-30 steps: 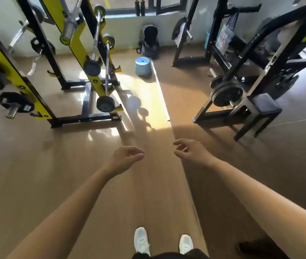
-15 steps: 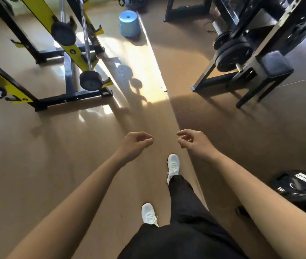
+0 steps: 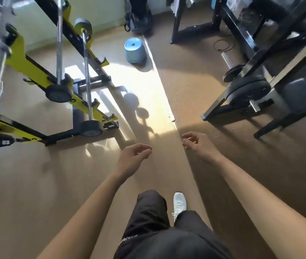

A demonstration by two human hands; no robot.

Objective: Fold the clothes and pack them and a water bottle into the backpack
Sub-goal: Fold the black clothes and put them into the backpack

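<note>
Left hand (image 3: 134,157): held out in front over the floor (image 3: 36,184), fingers loosely curled toward the thumb, holds nothing. Right hand (image 3: 197,144): held out likewise, fingers loosely curled with a gap to the thumb, holds nothing. The two hands are near each other but apart; both forearms are bare.

Below the hands: black trousers (image 3: 148,212) and one white shoe (image 3: 180,203) on the floor, just right of the nearer trouser leg.

Floor: tan and smooth. A sunlit patch (image 3: 144,94) runs from beyond the hands toward the far wall, with shadows across it.

Left side: a yellow-and-black rack (image 3: 36,71) carries a barbell (image 3: 86,71), standing tilted with its dark end weight low on the rack.

Right side: a black frame (image 3: 223,101) with weight plates (image 3: 249,90) on a peg; a thin cable coil (image 3: 223,45) lies on the floor farther back.

Far centre: a blue stool (image 3: 135,50) stands on the floor at the far end of the sunlit patch. Backpack (image 3: 139,19): dark, upright on the floor against the far wall, just beyond the stool and well apart from both hands. Whether it is open cannot be told from here.
</note>
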